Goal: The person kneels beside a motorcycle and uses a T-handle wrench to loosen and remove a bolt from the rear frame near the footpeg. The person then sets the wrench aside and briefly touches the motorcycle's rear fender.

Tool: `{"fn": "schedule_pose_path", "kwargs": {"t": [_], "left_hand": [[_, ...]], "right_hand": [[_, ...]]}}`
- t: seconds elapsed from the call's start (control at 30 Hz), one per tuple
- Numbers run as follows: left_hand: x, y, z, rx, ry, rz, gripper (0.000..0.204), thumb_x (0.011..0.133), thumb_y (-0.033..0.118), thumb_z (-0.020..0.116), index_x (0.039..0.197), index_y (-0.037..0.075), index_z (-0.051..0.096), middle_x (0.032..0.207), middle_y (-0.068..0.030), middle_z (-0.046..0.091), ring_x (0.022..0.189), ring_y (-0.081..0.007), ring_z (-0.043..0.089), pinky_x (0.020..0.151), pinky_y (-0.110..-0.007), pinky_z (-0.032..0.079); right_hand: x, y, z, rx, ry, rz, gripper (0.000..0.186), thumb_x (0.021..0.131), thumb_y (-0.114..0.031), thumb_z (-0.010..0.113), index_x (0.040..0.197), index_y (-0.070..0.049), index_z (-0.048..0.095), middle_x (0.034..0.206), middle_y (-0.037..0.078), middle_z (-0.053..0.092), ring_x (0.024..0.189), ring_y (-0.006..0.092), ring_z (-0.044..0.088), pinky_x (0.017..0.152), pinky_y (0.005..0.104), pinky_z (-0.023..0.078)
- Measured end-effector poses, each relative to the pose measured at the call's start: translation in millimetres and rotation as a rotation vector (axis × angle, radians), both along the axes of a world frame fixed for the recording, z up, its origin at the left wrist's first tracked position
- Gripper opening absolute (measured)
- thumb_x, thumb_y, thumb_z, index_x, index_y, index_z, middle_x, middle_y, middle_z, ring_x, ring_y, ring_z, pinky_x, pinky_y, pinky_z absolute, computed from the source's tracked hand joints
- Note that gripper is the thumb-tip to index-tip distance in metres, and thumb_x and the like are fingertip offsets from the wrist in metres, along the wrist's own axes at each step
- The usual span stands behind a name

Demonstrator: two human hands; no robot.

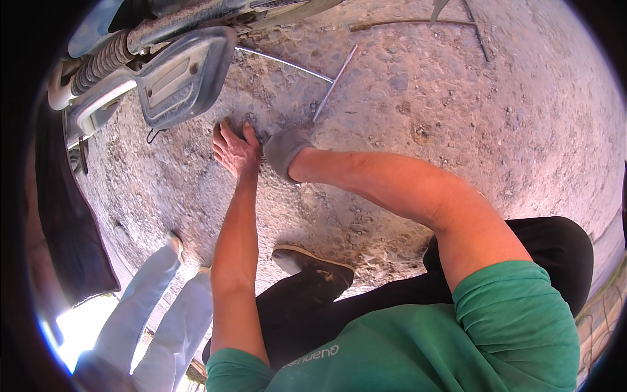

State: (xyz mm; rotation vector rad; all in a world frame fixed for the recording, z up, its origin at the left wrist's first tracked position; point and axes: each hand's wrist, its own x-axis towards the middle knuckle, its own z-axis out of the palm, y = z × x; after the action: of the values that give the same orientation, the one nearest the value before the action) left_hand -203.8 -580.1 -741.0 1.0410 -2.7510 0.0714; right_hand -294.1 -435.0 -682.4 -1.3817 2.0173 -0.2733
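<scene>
A plain grey cover (279, 153), rounded and dusty-looking, wraps the right hand (289, 149) of a crouching person up to the wrist, low over the ground near the middle of the scene; since the cover hides the fingers, whether they are closed on anything cannot be told; just beside it, the bare left hand (236, 151) reaches down with fingers bent and parted from the thumb.

Around them spreads the rough, pinkish-grey ground (392, 117), strewn with pebbles; across it, from below, come the person's forearms, with a green shirt (405, 346), black trousers (372, 300) and one dark shoe (313, 268) beneath; part of a vehicle (104, 72), with pale tubing and a ribbed sleeve, fills the upper left; at lower left stand another person's light-blue trouser legs (153, 307), near a length of dark material (72, 215) along the edge; a broad grey panel (188, 78) with a black rim juts from the vehicle over the ground beyond the left hand; thin rods (418, 22) lie at the top; a silver T-shaped tool (287, 63) points its long shaft toward the panel, one end of its crossbar near the grey cover; smallest, a dark wire hook (155, 136) hangs below the panel.
</scene>
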Motion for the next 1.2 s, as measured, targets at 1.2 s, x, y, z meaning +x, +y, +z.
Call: {"fn": "schedule_pose_path", "kwargs": {"t": [1.2], "left_hand": [[-0.1, -2.1, 1.7, 0.033, -0.020, 0.023, 0.068, 0.091, 0.054, 0.055, 0.143, 0.011, 0.043, 0.145, -0.0157, 0.042, 0.130, -0.0375, 0.042, 0.105, -0.054, 0.034]], "right_hand": [[-120.9, -46.0, 1.7, -0.434, -0.403, -0.783, 0.035, 0.087, -0.026, 0.060, 0.103, 0.004, 0.066, 0.094, 0.029, 0.069, 0.092, 0.0418, 0.069, 0.085, 0.0454, 0.055]]}}
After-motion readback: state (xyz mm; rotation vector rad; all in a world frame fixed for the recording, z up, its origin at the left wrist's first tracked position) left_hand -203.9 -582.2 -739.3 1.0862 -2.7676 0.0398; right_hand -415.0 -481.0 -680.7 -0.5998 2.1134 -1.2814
